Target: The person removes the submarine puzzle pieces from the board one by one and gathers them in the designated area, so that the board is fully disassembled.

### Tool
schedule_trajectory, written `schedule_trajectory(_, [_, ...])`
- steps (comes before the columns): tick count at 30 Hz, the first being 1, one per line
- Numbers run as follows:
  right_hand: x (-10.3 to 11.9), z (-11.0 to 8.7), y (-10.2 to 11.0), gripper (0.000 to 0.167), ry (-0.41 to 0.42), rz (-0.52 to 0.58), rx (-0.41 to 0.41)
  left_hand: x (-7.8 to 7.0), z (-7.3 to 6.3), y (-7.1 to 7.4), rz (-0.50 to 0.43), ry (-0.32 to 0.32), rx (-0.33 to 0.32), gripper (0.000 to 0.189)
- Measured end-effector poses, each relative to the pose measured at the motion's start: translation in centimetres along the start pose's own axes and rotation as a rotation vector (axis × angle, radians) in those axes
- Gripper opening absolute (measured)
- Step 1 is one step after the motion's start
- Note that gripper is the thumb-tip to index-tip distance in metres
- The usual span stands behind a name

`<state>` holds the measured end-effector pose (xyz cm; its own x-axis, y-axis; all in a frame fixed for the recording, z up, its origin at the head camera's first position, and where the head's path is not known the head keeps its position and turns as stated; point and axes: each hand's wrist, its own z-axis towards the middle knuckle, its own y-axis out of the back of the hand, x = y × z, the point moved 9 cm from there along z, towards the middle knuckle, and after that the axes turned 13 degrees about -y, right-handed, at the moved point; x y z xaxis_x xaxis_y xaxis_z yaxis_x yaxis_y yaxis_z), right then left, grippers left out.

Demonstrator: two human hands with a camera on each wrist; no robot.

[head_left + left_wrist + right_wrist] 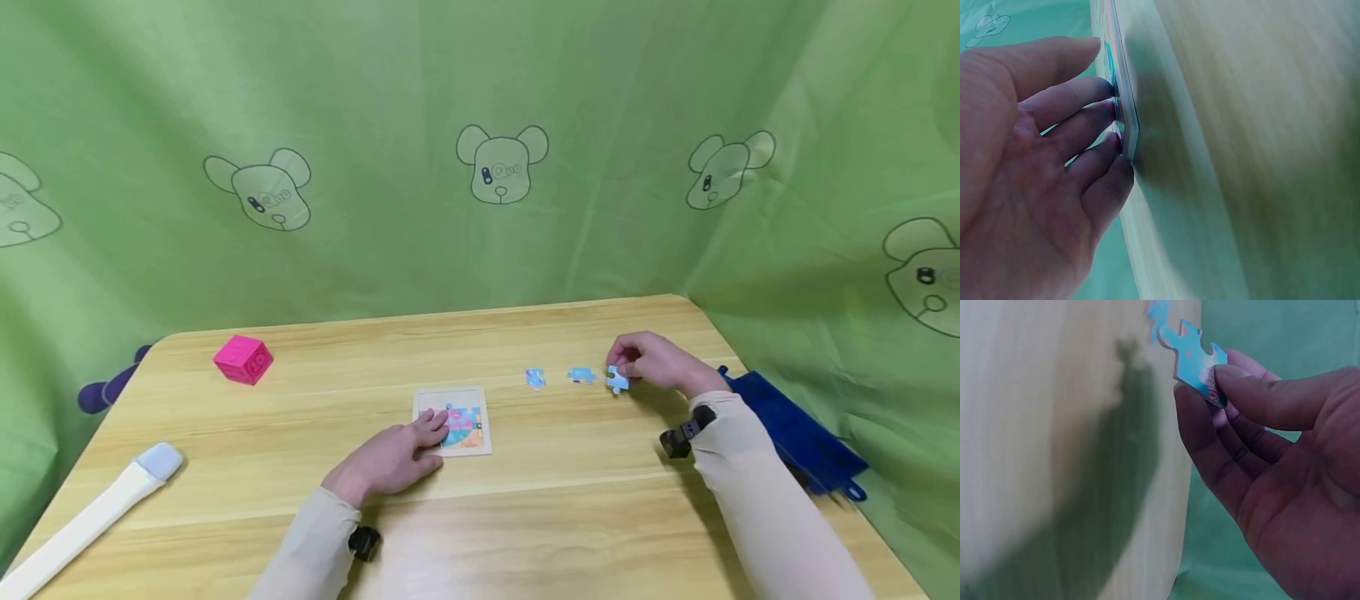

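My right hand (660,362) pinches a blue jigsaw puzzle piece (1194,362) between thumb and fingers, lifted off the table. Two more pieces lie to its left in the head view: a blue one (582,375) and a blue-and-pink one (535,378). My left hand (393,457) rests its fingertips on a square puzzle tray (452,452) with a pale frame. Joined colourful pieces (467,427) fill part of that tray, and the fingers hide some of its left side. In the left wrist view, the fingertips touch the tray by its edge.
A pink cube (243,360) sits at the back left of the wooden table (360,367). A white-handled tool (90,517) lies at the left. Dark blue objects (795,429) lie along the right edge, and a purple object (112,387) shows beyond the left edge. Green curtain (375,167) surrounds the table.
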<state>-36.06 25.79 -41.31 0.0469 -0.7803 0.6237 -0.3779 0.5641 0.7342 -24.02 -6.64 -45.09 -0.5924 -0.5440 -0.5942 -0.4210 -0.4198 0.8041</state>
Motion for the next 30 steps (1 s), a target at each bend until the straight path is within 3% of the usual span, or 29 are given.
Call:
schedule_trajectory(7, [-1.6,0.8,0.2,0.020,-0.051,-0.024,0.002,0.3,-0.2,0.2,0.000,0.019,-0.002,0.048])
schedule_trajectory(15, [-2.8,1.1,0.3,0.020,-0.127,-0.089,-0.014,0.3,0.0,0.0,-0.003,0.005,-0.003,0.048])
schedule_trajectory(25, [-4.2,1.9,-0.3,0.022,-0.156,-0.066,-0.006,0.6,0.0,-0.3,-0.016,0.022,0.004,0.049])
schedule_trajectory(30, [-4.2,1.8,-0.1,0.020,-0.156,-0.078,-0.052,0.4,-0.1,-0.2,-0.016,0.018,0.005,0.050])
